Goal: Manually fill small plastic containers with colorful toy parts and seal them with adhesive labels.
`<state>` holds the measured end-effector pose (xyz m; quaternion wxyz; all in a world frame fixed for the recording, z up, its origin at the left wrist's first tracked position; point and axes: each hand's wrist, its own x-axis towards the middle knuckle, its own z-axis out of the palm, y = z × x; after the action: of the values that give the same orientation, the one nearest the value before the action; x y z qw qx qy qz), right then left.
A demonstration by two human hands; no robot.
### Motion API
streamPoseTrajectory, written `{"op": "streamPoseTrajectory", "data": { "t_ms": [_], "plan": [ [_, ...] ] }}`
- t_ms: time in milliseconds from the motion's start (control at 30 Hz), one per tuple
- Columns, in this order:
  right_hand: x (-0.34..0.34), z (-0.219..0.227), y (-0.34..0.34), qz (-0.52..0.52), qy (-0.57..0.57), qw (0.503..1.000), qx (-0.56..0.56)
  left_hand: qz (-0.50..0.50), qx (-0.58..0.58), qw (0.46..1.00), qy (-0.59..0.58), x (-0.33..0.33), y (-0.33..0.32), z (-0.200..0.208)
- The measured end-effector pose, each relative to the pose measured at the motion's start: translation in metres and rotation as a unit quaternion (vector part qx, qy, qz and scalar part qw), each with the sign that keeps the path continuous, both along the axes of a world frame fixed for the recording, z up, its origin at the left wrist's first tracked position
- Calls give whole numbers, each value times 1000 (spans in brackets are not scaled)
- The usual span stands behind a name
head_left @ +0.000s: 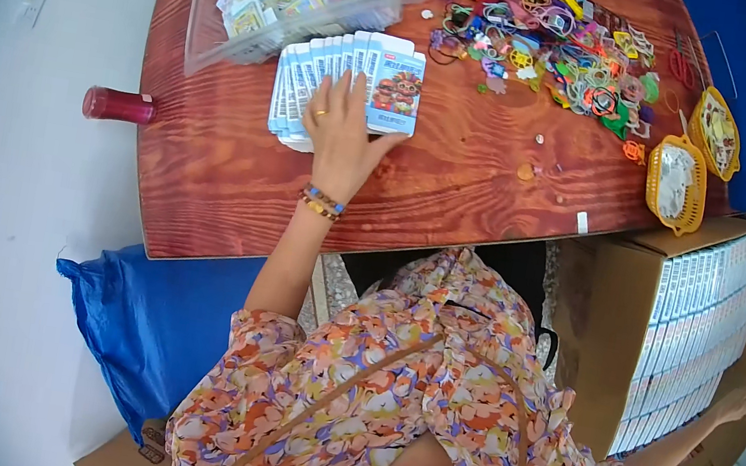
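Observation:
My left hand [343,126] lies flat with its fingers spread over a fanned row of thin blue-and-white boxes [397,91] on the table. The rightmost box shows a cartoon picture on its front; the others overlap toward the left and turn a striped side up. Nothing is gripped in that hand. Far to the right, my right hand [737,400] hangs beside a cardboard carton [608,319] packed with rows of similar boxes [694,333]. Its fingers look loosely stretched, small in the view, with nothing visible in them.
Behind the boxes stands a clear plastic bin [296,40] full of small flat packets. Colourful trinkets and bands [558,53] lie heaped at the back, near red scissors [680,67]. Two yellow baskets [672,222] sit at the right edge, a red bottle [120,105] at the left.

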<state>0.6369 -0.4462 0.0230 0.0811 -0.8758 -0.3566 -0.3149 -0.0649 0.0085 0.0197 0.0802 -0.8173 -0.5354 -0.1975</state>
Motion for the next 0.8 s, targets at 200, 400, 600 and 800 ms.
{"op": "streamPoseTrajectory", "data": {
  "t_ms": [200, 400, 600, 800],
  "plan": [
    [-153, 119, 237, 250, 45, 962, 101, 47, -42, 998, -21, 23, 33, -43],
    [-385, 40, 416, 504, 472, 722, -33, 64, -62, 993, -76, -1, 32, -53],
    [-507, -16, 546, 537, 398, 735, -114, 11, -38, 995, -87, -7, 31, -57],
    [-527, -27, 573, 497, 270, 805, -177, 18, -33, 993, -112, -6, 27, -61]
  ]
}}
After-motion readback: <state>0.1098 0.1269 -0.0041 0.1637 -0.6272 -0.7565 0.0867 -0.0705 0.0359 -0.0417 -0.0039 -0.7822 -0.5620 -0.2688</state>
